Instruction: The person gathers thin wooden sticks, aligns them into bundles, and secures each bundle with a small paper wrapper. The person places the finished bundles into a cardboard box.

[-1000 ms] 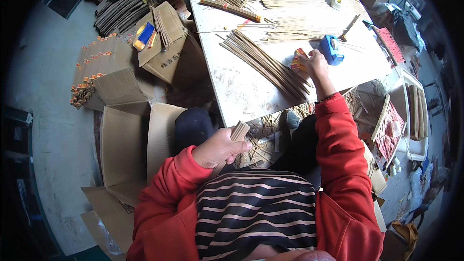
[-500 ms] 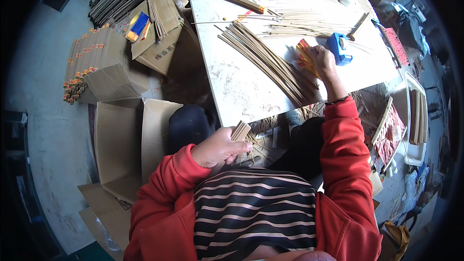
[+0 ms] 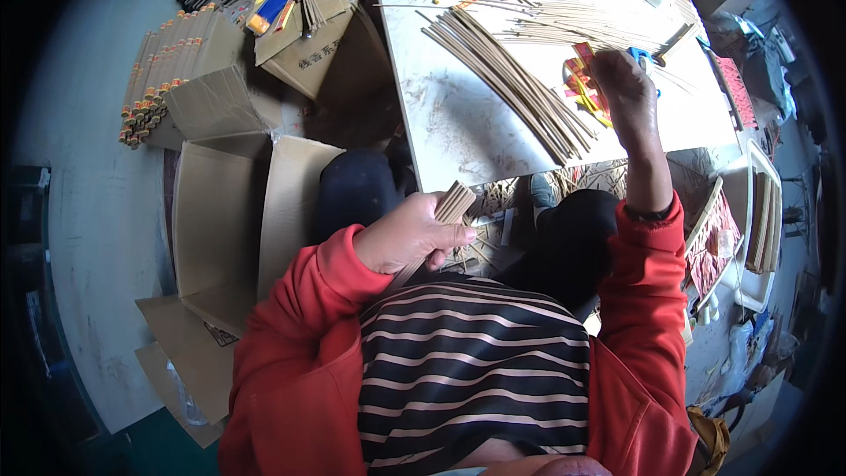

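My left hand (image 3: pixel 407 236) is closed round a bundle of thin brown incense sticks (image 3: pixel 456 202), held near my lap; its lower part is hidden by the hand and sleeve. Over the white table (image 3: pixel 441 150), my right hand (image 3: pixel 624 88) pinches a red-and-yellow paper label (image 3: pixel 583 52). Just below that hand lie more red-and-yellow labels (image 3: pixel 577 86). A blue tape dispenser (image 3: pixel 641 56) sits partly hidden behind the right hand. Left of the labels, loose incense sticks (image 3: pixel 511 79) lie slanting across the table.
An open cardboard box (image 3: pixel 220 220) stands at my left, beyond it a stack of wrapped incense bundles (image 3: pixel 167 75). A second carton (image 3: pixel 326 53) carries a blue-and-yellow packet (image 3: pixel 270 7). At right, a white tub (image 3: pixel 760 238) holds brown sticks. Scattered sticks litter the floor under the table.
My right hand has risen from the labels with one in its fingers, and now partly covers the tape dispenser. My left hand keeps its grip on the bundle. The view has shifted slightly.
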### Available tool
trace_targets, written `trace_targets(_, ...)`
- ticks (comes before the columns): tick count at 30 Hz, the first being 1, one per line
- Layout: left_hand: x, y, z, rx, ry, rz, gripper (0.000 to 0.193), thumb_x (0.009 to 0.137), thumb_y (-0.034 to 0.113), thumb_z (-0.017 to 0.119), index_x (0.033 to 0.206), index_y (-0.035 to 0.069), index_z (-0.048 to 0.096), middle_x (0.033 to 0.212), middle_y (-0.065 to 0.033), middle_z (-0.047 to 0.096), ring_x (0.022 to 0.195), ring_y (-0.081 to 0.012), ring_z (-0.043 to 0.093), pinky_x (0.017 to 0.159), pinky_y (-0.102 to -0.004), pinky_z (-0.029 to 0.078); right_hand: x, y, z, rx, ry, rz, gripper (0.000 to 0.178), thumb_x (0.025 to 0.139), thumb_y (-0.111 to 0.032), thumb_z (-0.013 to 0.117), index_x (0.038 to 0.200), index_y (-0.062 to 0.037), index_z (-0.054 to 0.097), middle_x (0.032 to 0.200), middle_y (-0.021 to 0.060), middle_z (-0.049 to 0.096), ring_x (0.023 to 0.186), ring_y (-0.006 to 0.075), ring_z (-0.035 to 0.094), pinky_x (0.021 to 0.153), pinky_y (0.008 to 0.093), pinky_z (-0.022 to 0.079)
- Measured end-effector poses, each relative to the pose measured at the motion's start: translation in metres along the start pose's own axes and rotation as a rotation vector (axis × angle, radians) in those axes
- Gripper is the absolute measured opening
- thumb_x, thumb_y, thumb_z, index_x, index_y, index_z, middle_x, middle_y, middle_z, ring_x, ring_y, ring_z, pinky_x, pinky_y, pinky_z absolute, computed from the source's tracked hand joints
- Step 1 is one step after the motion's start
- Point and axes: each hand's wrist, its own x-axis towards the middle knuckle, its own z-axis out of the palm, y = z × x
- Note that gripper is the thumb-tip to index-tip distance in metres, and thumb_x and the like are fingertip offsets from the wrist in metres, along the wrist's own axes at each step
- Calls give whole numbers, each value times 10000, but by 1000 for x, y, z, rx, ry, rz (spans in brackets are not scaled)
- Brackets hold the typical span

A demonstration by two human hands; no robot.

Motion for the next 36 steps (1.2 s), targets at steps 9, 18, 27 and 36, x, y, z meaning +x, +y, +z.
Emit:
trace_targets(9,-24,-1,13,57,36,150,251,805,164,650,961,14,523,658,25,477,443,-20,374,388,-152,300,-129,-102,74,381,-407,529,162,863,-154,586,835,4,562,717,-12,553,627,35,466,572,169,397)
trace_targets(18,-37,-6,22,57,14,227,232,803,151,647,973,39,534,681,25,504,467,-19,374,414,-156,297,-146,-117,95,303,-277,370,170,845,-165,614,811,-12,546,657,-25,535,570,19,453,503,153,364)
trace_targets(27,-50,-6,20,50,-52,275,330,931,342,410,954,28,509,629,14,456,467,-25,381,425,-157,319,-156,-121,94,265,-255,295,176,854,-147,598,824,22,561,689,34,601,631,46,522,562,189,453)
trace_targets(36,-52,-3,21,99,-44,249,411,959,397,284,899,43,484,591,3,441,442,-29,370,423,-153,323,-155,-116,91,209,-261,277,190,815,-165,647,788,8,572,662,31,601,610,45,528,548,190,451)
